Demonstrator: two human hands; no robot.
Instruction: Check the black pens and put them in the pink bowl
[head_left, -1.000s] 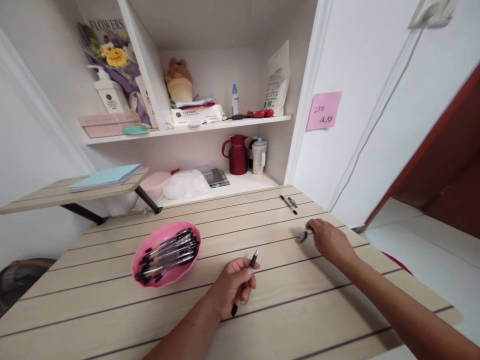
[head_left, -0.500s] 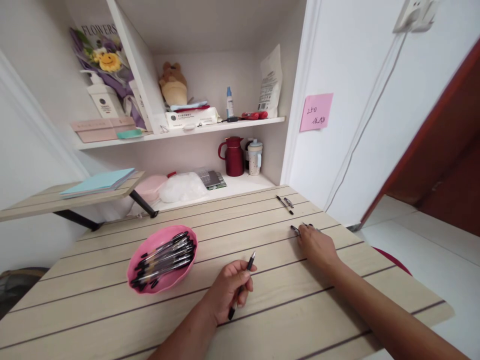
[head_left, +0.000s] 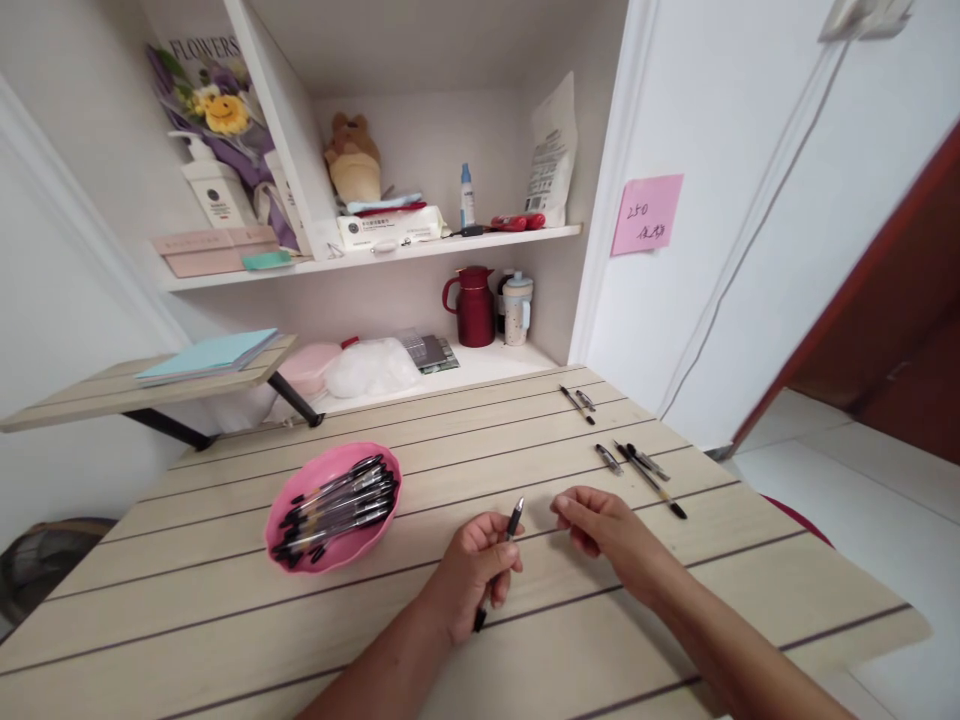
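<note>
My left hand (head_left: 474, 570) is closed round a black pen (head_left: 513, 522), tip pointing up and away from me, low over the wooden table (head_left: 225, 620). My right hand (head_left: 600, 525) hovers just right of the pen, fingers curled in a loose pinch with nothing visible in them. Beyond it lie loose pen parts (head_left: 641, 468) on the table, and two more pen pieces (head_left: 577, 403) rest farther back. A pink bowl (head_left: 334, 506) holding several black pens stands to the left of my left hand.
Shelves at the back carry a red jug (head_left: 474, 306), a cup, a bag, a plush toy and boxes. A small side shelf with a blue folder (head_left: 206, 355) juts out at the left. A pink note (head_left: 646, 214) sticks to the white wall on the right.
My right hand has left the pen parts on the table at the right and drawn back toward the pen in my left hand. The left hand has lifted slightly.
</note>
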